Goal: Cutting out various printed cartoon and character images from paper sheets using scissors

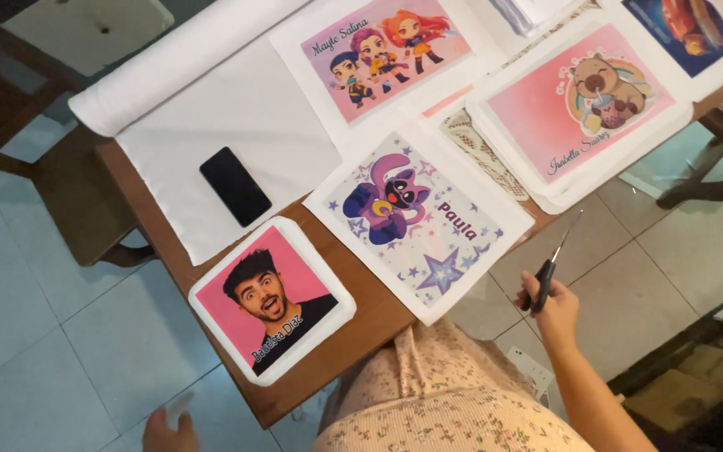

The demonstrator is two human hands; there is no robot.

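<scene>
Right hand is closed around the dark handles of a pair of scissors, whose thin blades point up and away, held out past the near edge of the counter and over the tiled floor. Left hand shows only at the bottom of the view, low beside the counter's near corner, with something small and pale between its fingertips; whether the fingers are pinched on it or merely beside it, I cannot tell.

On the wooden counter, nearest the scissors, lies a white fabric print of a purple cartoon cat with stars, its near corner hanging over the edge. To its left sits a smaller rounded print with a portrait on a pink ground, close to the counter's front edge. Farther back a black phone rests face up on plain white cloth that unrolls from a white fabric roll. Beyond the cat print lie a print of three cartoon figures on pink and, to the right, a stack topped by a print of a brown animal on pink. The person wears a pale floral top.
</scene>
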